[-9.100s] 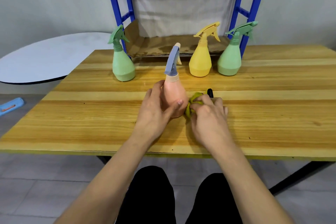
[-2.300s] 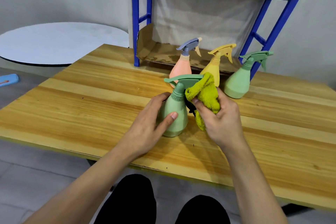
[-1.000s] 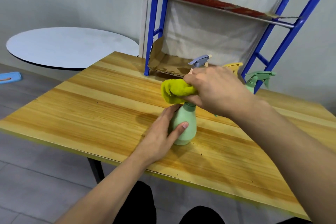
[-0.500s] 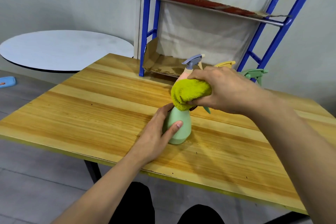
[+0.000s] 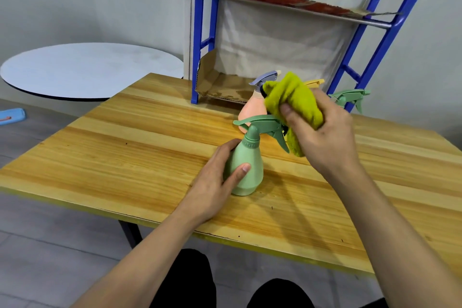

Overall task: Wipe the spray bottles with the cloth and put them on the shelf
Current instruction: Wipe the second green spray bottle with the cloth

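Note:
A green spray bottle (image 5: 248,170) stands upright on the wooden table (image 5: 150,147). My left hand (image 5: 217,182) grips its body from the left. My right hand (image 5: 322,132) holds a bunched yellow-green cloth (image 5: 292,97) just right of the bottle's trigger head, the cloth's lower end touching the trigger. Behind stand a pink bottle (image 5: 252,112) with a grey head, a yellow bottle whose head (image 5: 316,82) alone shows, and another green bottle whose head (image 5: 350,96) shows; my right hand hides their bodies. The blue-framed shelf (image 5: 197,57) stands at the table's back.
Brown cardboard (image 5: 220,85) lines the shelf's lower level, level with the table's back edge. A higher shelf board (image 5: 287,2) crosses above. A round white table (image 5: 87,70) sits at the left. A blue object (image 5: 11,116) lies on the floor at far left.
My right hand has drawn the cloth off the top of the green bottle's head, to the right and up, uncovering the head. My left hand keeps hold of the bottle.

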Motion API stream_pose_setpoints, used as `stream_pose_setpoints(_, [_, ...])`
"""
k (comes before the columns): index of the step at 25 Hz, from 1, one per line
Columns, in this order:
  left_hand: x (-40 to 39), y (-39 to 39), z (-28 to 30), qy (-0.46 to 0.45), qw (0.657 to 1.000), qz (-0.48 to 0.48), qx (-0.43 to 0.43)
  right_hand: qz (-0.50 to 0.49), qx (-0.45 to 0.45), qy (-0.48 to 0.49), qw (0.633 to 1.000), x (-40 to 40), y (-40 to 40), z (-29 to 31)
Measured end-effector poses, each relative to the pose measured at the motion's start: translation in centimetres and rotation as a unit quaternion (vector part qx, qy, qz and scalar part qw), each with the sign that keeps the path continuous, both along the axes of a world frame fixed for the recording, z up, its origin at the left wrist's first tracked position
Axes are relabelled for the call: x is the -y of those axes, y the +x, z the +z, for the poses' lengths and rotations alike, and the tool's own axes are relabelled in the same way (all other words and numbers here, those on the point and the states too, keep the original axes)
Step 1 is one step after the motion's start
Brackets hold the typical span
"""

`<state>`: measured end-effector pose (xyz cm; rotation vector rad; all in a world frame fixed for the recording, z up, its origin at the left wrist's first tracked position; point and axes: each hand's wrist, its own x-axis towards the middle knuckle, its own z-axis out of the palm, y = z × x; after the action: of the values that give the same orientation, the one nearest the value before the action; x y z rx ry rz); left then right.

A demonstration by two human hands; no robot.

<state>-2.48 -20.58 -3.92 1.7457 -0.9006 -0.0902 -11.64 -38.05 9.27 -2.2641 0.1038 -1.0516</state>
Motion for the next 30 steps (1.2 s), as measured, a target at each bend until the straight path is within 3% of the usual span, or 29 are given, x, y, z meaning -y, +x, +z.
stream_pose_setpoints(4, [0.3,0.1,-0.1,0.001,1.0,0.001,0.005,0.048,-0.029,-0.023,0.998,0.1,0.3,-2.0])
stream_pose_setpoints(7, [0.1,0.1,0.1,0.001,1.0,0.0,0.007,0.026,0.033,0.099,0.994,-1.0,0.5,-2.8])
stream_pose_setpoints(9, [0.1,-0.1,0.1,-0.003,1.0,-0.005,0.001,0.034,0.094,0.219,0.97,-1.2,-0.1,-3.7])
stream_pose_setpoints(11, [0.1,-0.1,0.1,-0.004,1.0,-0.002,0.005,0.041,0.1,0.255,0.961,-1.3,-0.8,-4.9])
stream_pose_setpoints(19, [0.4,0.2,-0.2,-0.013,1.0,0.005,0.011,0.021,0.029,0.187,0.982,-0.5,-0.7,-5.6])
stream_pose_setpoints(24, [0.0,0.2,-0.1,-0.014,1.0,0.012,0.012,-0.014,-0.029,0.187,0.982,0.5,-3.5,-10.2])
stream_pose_setpoints(26, [0.2,0.2,-0.1,-0.009,1.0,0.011,0.011,-0.055,-0.006,0.2,0.978,0.7,-4.4,-11.0])
stream_pose_setpoints(30, [0.4,0.0,-0.1,-0.015,1.0,0.021,0.007,-0.183,0.121,0.156,0.963,-0.8,-4.3,-8.6])
